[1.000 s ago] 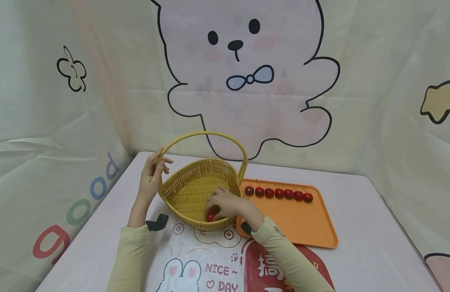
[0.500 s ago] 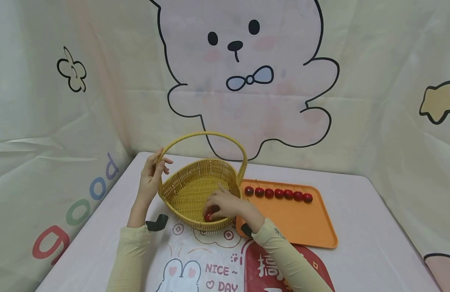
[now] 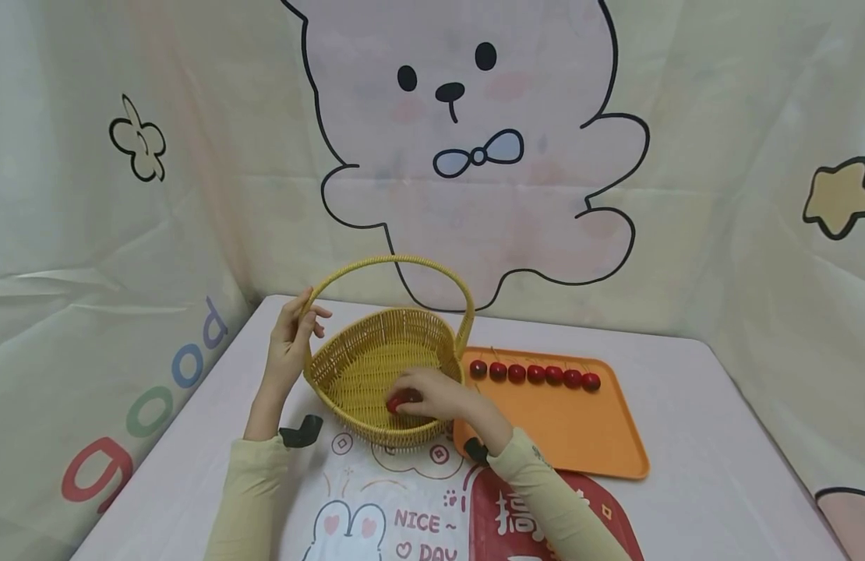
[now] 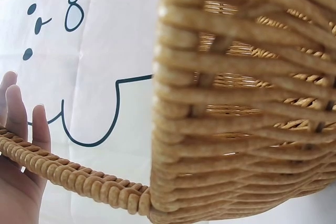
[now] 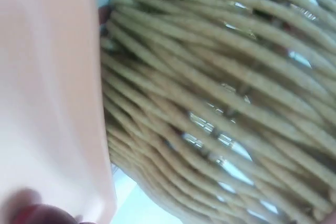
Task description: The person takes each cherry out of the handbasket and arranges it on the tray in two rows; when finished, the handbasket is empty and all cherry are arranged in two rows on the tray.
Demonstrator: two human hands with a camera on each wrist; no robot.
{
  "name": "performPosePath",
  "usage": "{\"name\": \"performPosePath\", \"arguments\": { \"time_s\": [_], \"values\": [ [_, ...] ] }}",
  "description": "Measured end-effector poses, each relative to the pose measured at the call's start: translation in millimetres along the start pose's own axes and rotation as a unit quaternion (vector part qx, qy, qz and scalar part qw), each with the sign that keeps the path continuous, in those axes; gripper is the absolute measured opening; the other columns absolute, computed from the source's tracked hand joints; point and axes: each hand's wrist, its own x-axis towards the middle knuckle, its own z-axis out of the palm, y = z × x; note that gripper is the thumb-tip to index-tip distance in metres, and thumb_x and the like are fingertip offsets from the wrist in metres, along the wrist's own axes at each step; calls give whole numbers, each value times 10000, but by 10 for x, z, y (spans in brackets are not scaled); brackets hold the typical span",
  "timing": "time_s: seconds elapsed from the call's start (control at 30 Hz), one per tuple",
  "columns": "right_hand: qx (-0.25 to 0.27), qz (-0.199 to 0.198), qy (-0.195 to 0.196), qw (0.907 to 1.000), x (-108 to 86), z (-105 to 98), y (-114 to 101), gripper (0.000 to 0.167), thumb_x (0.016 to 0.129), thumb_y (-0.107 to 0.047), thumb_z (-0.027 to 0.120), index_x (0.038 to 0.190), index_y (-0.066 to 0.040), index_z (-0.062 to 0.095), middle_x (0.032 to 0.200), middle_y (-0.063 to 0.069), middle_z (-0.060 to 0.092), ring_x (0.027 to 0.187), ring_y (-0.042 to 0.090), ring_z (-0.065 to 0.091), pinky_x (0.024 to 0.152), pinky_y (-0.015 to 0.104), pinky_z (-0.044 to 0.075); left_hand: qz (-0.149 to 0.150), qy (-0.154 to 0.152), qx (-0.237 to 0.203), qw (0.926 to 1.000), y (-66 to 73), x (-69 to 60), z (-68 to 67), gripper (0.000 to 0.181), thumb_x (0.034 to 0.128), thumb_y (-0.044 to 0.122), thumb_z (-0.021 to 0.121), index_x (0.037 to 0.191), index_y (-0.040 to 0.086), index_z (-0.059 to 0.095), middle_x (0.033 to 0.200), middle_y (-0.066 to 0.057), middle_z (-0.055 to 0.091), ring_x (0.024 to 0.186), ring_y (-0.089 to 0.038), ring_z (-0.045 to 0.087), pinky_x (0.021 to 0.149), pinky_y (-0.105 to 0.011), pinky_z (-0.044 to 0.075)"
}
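Basket: A yellow woven basket (image 3: 362,374) stands on the pale worktop (image 3: 699,444), its tall handle (image 3: 397,258) arching above the open top

Left hand: A person's left hand (image 3: 287,335) holds the handle at the basket's left side, below the top of the arch

Left fingers: Set around the handle, their extended tips showing past it in the close view from the left wrist, with a gap between two of them

Right hand: The right hand (image 3: 432,389) is inside the basket, in its near right part, the arm crossing over the rim

Right fingers: Curled and pinching dark red cherries (image 3: 394,406), which are partly hidden, so their number cannot be told

Held fruit: Within the basket's walls, though whether it touches the woven bottom cannot be told

Tray: An orange tray (image 3: 559,428) lies just beside the basket, on its right, the tray's left end partly hidden by it

Row: Seven more, a neat row of cherries (image 3: 535,374), line the tray's far edge to the right of the basket, some with stems showing

Sleeves: Cream sleeves (image 3: 253,479) cover both forearms, which extend from the near side of the basket

Print: A rabbit drawing (image 3: 344,534) and a red panel (image 3: 485,506) lie in front of the basket

Backdrop: A large bear drawing (image 3: 474,226) with a blue bow tie looms behind the basket
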Motion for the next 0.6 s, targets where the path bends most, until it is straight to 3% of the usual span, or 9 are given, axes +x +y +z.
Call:
{"name": "performPosePath", "arguments": {
  "time_s": [0.23, 0.33, 0.6],
  "values": [
    [874, 258, 704, 9933, -58, 9, -41, 228, 908, -168, 602, 1131, -146, 644, 1072, -12, 556, 932, 107, 543, 796, 242, 481, -31, 7, -31, 10000, 9, -19, 6, 451, 950, -89, 372, 1369, 77, 398, 959, 145, 618, 698, -114, 514, 678, -150, 429],
    [1145, 285, 1091, 9870, -87, 13, -50, 226, 895, -141, 618, 1118, -124, 655, 1103, 12, 574, 958, 138, 580, 801, 267, 501, -32, 13, -39, 10000, 12, -17, 6, 448, 951, -86, 372, 1368, 75, 399, 955, 101, 628, 698, -118, 513, 678, -154, 429],
    [1611, 381, 1879, 9681, -187, 31, -95, 284, 864, -111, 654, 1145, -123, 615, 1114, 33, 549, 994, 220, 612, 795, 335, 533, -5, -8, 28, 10000, 1, -6, -3, 441, 952, -86, 370, 1367, 60, 389, 959, 156, 612, 695, -120, 511, 682, -147, 432]
  ]
}}
